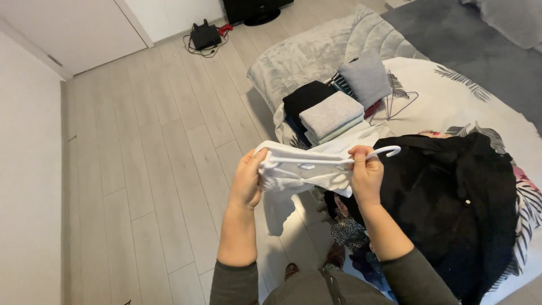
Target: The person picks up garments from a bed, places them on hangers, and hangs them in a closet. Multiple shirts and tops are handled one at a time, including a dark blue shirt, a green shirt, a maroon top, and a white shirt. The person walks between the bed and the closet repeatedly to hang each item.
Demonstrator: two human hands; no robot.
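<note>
My left hand (248, 179) grips one end of a white plastic hanger (316, 160) together with a bunched white garment (293, 183). Near the hook end, my right hand (366, 175) pinches the same hanger and the cloth. The garment hangs down between my hands, over the floor beside the bed. A black garment (451, 192) lies spread on the bed right next to my right hand.
A stack of folded clothes (330, 116) in black, grey and green sits on the bed with a grey piece (366, 76) behind it. A wire hanger (401, 104) lies on the leaf-print cover (451, 96). Grey blanket (316, 53) at the bed end. A black device with cables (204, 35) rests on the wood floor (147, 158).
</note>
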